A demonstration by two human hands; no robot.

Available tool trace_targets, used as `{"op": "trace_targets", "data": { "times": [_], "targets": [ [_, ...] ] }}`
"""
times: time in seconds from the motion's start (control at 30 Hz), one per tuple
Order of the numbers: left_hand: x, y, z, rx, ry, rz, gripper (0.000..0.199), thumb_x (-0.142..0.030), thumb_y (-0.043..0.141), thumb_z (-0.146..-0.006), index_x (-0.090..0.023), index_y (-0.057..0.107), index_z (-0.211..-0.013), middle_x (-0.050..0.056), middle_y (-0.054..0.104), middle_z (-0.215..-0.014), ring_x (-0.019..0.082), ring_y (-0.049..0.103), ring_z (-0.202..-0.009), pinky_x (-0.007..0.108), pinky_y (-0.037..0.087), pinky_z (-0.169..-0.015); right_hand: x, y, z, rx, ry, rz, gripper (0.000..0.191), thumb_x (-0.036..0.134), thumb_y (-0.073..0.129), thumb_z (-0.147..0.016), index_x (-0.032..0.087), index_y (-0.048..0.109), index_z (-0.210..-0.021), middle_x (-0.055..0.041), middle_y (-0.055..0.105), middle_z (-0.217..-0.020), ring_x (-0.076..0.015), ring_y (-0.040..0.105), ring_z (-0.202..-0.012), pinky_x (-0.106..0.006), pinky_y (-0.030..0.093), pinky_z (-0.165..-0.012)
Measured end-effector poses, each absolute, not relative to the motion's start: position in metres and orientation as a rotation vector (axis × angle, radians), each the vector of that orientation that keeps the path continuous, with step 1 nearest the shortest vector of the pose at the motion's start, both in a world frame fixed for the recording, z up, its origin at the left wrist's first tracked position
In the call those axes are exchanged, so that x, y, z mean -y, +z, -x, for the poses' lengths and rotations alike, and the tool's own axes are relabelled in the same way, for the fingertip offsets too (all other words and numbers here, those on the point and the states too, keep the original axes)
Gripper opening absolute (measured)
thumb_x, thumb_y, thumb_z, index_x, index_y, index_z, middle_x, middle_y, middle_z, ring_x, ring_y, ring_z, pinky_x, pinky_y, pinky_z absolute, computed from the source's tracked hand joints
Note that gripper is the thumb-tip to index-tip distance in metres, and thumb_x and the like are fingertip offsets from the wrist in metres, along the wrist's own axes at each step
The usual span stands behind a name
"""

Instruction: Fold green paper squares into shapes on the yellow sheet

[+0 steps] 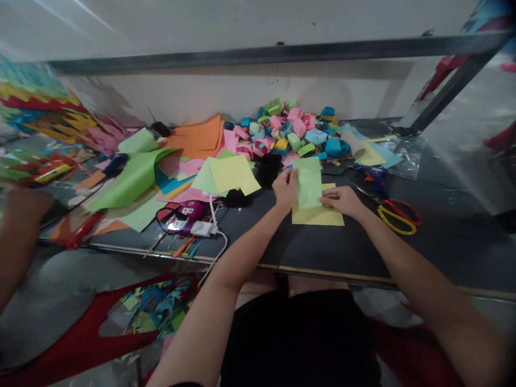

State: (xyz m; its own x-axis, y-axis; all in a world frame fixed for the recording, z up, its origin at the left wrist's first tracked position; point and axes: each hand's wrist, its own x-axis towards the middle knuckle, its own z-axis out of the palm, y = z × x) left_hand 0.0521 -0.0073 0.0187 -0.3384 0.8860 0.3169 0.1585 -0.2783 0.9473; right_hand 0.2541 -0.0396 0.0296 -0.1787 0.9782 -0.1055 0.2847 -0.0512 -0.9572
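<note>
Between my two hands is a light green sheet of paper [309,183], tilted up over a yellow sheet of paper [318,216] on the dark table. My left hand [285,188] pinches the green sheet at its left edge. At its lower right corner, my right hand [341,200] has fingers closed on the edge. To the right of that hand lie scissors [399,216] with one red and one yellow handle loop. Behind them rests a blue glue gun [373,174].
Small folded paper pieces [298,129] in several colours are heaped at the back. Loose coloured sheets [234,174] and a purple power strip [187,215] with a white plug lie left. A co-worker's arm [20,226] is at far left. Paper scraps [161,306] fill a container below the table.
</note>
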Motion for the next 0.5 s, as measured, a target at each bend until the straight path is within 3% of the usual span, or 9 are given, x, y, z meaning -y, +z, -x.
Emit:
{"op": "trace_targets", "data": {
  "times": [0.17, 0.33, 0.5],
  "targets": [
    [0.001, 0.015, -0.046, -1.441, 1.689, -1.257, 0.023, -0.039, 0.065, -0.098, -0.018, 0.075, -0.093, 0.006, 0.076, -0.093, 0.02, 0.067, -0.089, 0.03, 0.052, -0.087, 0.04, 0.025, -0.252, 1.584, 1.126, 1.404, 0.042, 0.049, 0.091, -0.062, 0.016, 0.081, -0.086, -0.0115, 0.081, -0.08, -0.0242, 0.077, -0.07, -0.03, 0.059, -0.056],
    [-0.001, 0.011, -0.046, -1.392, 1.746, -1.223, 0.029, -0.046, 0.066, -0.097, -0.019, 0.074, -0.093, 0.006, 0.075, -0.092, 0.019, 0.068, -0.09, 0.031, 0.052, -0.088, 0.038, 0.023, -0.253, 1.597, 1.151, 1.375, 0.045, 0.053, 0.092, -0.059, 0.016, 0.08, -0.081, -0.0109, 0.08, -0.076, -0.0217, 0.075, -0.064, -0.032, 0.062, -0.058],
    [-0.005, 0.004, -0.052, -1.222, 1.731, -1.104, 0.047, -0.065, 0.067, -0.092, -0.02, 0.069, -0.107, -0.001, 0.06, -0.07, 0.013, 0.058, -0.063, 0.027, 0.05, -0.064, 0.036, 0.023, -0.254, 1.508, 1.096, 1.392, 0.053, 0.061, 0.092, -0.056, 0.015, 0.079, -0.081, -0.0112, 0.078, -0.073, -0.0178, 0.068, -0.056, -0.031, 0.057, -0.051]
  ]
}}
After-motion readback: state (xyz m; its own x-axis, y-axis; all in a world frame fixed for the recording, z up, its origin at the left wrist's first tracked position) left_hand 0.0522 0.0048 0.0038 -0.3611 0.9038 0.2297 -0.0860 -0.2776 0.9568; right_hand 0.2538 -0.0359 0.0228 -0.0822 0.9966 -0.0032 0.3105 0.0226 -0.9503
